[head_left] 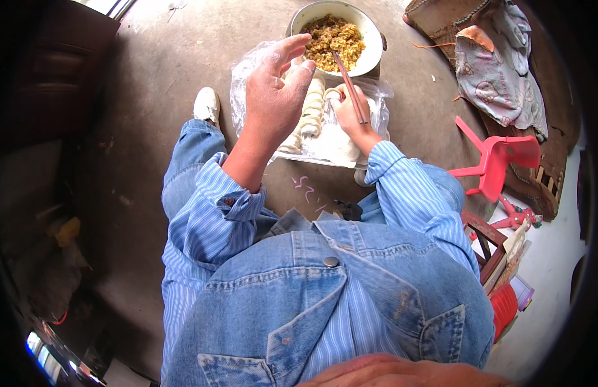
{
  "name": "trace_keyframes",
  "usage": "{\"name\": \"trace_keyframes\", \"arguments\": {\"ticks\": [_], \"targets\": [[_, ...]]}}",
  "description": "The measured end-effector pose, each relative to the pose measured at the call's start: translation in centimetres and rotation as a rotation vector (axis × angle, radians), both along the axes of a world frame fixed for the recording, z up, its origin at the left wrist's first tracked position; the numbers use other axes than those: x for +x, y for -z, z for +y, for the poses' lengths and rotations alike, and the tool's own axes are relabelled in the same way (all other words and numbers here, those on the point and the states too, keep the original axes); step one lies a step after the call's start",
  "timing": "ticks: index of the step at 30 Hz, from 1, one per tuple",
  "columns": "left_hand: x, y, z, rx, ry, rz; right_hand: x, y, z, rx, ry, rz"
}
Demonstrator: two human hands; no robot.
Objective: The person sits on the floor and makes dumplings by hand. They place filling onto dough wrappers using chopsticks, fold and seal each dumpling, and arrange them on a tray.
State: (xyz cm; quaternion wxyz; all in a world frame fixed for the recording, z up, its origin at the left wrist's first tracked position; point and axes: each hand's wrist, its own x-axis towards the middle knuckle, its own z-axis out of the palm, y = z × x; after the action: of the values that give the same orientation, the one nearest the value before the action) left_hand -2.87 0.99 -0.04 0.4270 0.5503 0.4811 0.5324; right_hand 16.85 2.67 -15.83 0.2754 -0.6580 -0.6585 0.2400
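My left hand (279, 94), dusted with white powder, is raised over the left part of a plastic-lined tray (311, 158). Its fingers are apart and nothing is in them. Low over the same tray, my right hand (353, 109) pinches the edge of a pale dough piece (333, 93). A pair of brown chopsticks (347, 82) stands with one end in the crumbly yellow-brown filling (335, 38); the other end passes over the back of my right hand. The filling lies in a white enamel bowl (376, 48). Rows of overlapping dough rounds (312, 113) lie between my hands.
Clear plastic film (243, 72) bunches up left of the tray. To the right stand a pink plastic chair (495, 155) and a worn brown sofa (434, 29) with a patterned cloth (497, 82) draped on it. A dark door (52, 67) is at upper left.
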Motion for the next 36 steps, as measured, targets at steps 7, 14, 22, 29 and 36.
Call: {"name": "trace_keyframes", "arguments": {"ticks": [7,14,22,29,36], "targets": [[-0.1,-0.3,-0.2,-0.031,0.008,-0.013,0.2,2.3,2.1,0.079,0.027,-0.075],[0.0,-0.2,-0.3,-0.024,0.015,-0.015,0.7,2.6,2.3,0.028,0.031,-0.028],[0.3,-0.4,-0.1,-0.037,0.029,-0.05,2.7,-0.6,1.4,0.123,-0.031,-0.08],[-0.2,-0.4,0.2,0.001,-0.003,-0.075,6.1,-4.8,-0.5,-0.372,-0.357,-0.082],[-2.0,0.0,1.2,-0.062,-0.107,-0.33,5.2,-7.3,-3.6,-0.345,-0.69,-0.318]]}}
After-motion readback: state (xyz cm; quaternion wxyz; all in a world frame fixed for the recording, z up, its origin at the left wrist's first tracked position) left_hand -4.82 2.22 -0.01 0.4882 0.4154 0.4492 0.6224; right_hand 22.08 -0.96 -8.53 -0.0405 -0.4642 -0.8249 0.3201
